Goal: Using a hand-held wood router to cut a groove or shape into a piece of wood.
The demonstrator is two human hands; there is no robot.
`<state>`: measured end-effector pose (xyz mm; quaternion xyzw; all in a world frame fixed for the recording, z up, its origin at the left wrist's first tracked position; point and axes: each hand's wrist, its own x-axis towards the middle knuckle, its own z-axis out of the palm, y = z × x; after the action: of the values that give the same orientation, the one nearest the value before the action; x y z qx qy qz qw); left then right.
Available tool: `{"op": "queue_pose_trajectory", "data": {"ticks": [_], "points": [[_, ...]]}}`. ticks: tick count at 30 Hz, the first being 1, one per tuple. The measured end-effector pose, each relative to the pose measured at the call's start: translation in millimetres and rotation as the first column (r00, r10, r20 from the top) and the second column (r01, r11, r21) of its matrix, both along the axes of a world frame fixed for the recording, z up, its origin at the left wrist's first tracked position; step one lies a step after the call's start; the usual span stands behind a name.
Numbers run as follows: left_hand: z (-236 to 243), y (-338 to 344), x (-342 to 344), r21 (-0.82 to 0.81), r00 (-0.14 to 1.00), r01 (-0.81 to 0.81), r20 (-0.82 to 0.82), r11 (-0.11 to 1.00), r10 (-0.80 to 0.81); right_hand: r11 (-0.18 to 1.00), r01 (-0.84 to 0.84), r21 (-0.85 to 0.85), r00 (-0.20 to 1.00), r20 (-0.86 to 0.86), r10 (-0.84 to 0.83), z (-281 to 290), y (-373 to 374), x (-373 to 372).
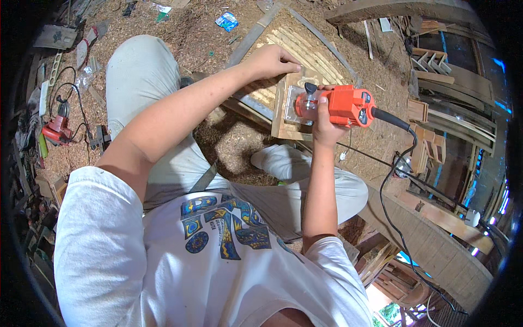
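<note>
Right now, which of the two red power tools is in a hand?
The router on the right: the right hand grips it. The other red tool lies on the ground at far left, untouched.

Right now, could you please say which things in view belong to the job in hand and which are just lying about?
In use:
orange power tool, held in the right hand
its black cord
wooden board under the tool, left hand at its edge

Apparently just lying about:
red tool, far left
blue packet on the ground
wood shavings
</note>
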<state>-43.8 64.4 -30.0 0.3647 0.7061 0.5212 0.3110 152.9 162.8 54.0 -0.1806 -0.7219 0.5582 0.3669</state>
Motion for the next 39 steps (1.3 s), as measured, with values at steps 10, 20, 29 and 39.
{"op": "queue_pose_trajectory", "data": {"ticks": [10,20,29,39], "points": [[-9,4,-2,0.012,0.999,-0.005,0.033,1.000,0.005,0.997,-0.083,0.005,0.997,-0.002,0.083,-1,-6,-4],[-4,6,-7,-0.060,1.000,0.020,0.012,0.998,-0.019,0.995,-0.096,0.028,0.995,-0.002,0.096,-2,-10,-2],[0,8,-8,-0.123,0.999,0.032,-0.030,0.992,-0.036,0.996,-0.083,0.032,0.997,0.011,0.083,3,-24,-1],[3,6,-8,-0.114,0.999,0.031,-0.008,0.993,-0.033,0.990,-0.136,0.037,0.988,0.084,0.133,8,-26,2]]}}
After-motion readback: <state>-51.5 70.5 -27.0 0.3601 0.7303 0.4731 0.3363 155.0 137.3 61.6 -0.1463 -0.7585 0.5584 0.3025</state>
